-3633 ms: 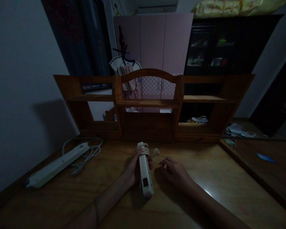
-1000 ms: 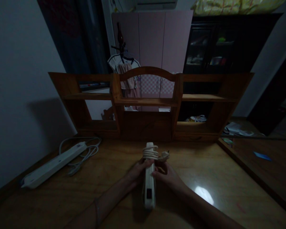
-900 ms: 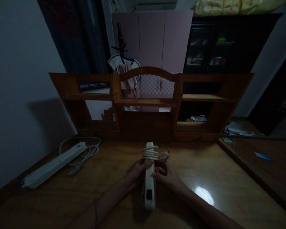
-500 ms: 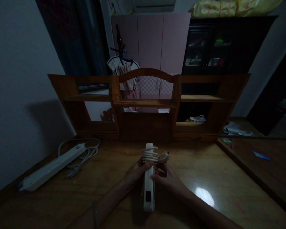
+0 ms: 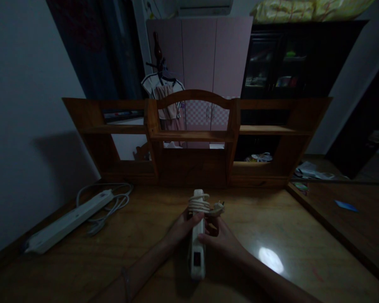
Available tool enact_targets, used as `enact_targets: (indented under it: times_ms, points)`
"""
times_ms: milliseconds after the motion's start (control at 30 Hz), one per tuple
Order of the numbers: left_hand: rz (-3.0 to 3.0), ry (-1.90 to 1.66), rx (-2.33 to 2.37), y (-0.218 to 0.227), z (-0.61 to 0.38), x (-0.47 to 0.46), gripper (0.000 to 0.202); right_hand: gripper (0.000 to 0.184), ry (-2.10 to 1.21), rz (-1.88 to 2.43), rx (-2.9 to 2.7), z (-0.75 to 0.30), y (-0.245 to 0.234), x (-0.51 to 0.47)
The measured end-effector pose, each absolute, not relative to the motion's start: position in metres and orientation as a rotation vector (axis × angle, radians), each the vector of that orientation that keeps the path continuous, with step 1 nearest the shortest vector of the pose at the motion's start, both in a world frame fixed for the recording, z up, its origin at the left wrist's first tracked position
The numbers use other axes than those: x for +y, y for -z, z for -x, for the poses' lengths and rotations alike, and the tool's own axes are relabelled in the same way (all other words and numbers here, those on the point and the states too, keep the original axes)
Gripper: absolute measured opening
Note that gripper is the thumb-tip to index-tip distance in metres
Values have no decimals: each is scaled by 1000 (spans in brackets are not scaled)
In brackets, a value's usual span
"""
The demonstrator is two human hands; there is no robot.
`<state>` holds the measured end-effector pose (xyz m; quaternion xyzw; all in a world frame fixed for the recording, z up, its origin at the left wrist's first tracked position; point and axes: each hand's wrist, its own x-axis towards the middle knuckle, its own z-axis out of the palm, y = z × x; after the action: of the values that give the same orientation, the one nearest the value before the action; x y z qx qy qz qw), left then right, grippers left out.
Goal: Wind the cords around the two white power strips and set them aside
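Holding pwr strip btwn L hand & R hand, wound cord just beyond.

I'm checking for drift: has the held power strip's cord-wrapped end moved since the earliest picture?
Yes: on the held power strip, the end wrapped in cord has moved right against the wooden shelf.

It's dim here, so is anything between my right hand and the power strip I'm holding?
Nothing visible: your right hand has its thumb on the power strip. The cord winds around its far end, the plug beyond that hand.
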<state>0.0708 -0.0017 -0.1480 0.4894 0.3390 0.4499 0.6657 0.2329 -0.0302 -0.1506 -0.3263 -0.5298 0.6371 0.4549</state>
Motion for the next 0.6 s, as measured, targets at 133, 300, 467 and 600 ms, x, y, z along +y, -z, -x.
enact_targets:
  times_ms: [133, 300, 467, 600]
  points:
    - [-1137, -1076, 801, 143, -71, -4, 51, 64, -1573, 805, -1331, -233, 146, -32]
    - [-1121, -1104, 797, 143, -70, -3, 52, 65, -1567, 832, -1348, -235, 145, -34]
    - [-1157, -1147, 848, 148, -69, 2, 51, 68, -1572, 840, -1361, -237, 145, -33]
    - [-1193, -1148, 868, 150, -69, 4, 51, 70, -1575, 846, -1380, -238, 146, -32]
